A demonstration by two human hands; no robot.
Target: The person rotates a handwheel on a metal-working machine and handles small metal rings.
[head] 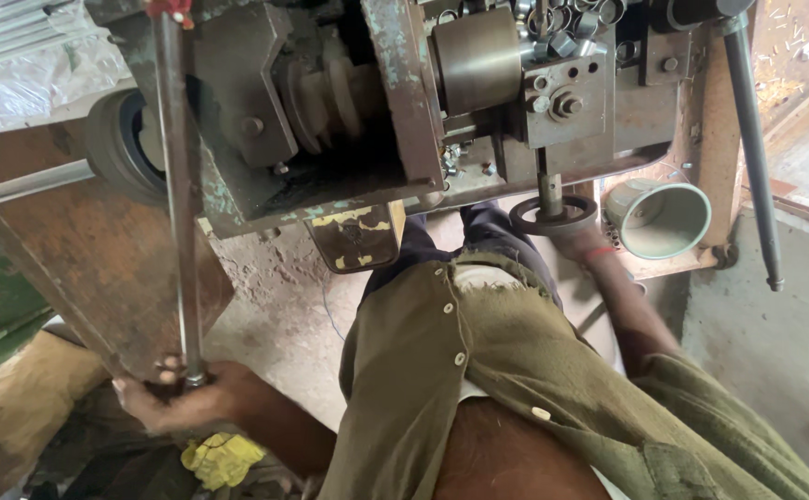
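- Rusty machine housing (pixel 404 102) filled the top of your view, above a dusty concrete floor (pixel 284 315).
- Your left hand (pixel 191 398), at seven o'clock, had its fingers clenched round the long steel rod (pixel 177 185).
- Your right hand (pixel 578 239), at two o'clock, reached the small handwheel (pixel 552 215); its grip I cannot tell.
- You seemed to be feeding stock; the next move likely called for steady turning.
- Green cup (pixel 659 218) looked empty; the top tray held metal rings (pixel 562 23).

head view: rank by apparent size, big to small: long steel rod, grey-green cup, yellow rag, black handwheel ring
1. long steel rod, held low by the left hand
2. grey-green cup
3. yellow rag and black handwheel ring look alike; the rag lies nearer the camera, so unranked.
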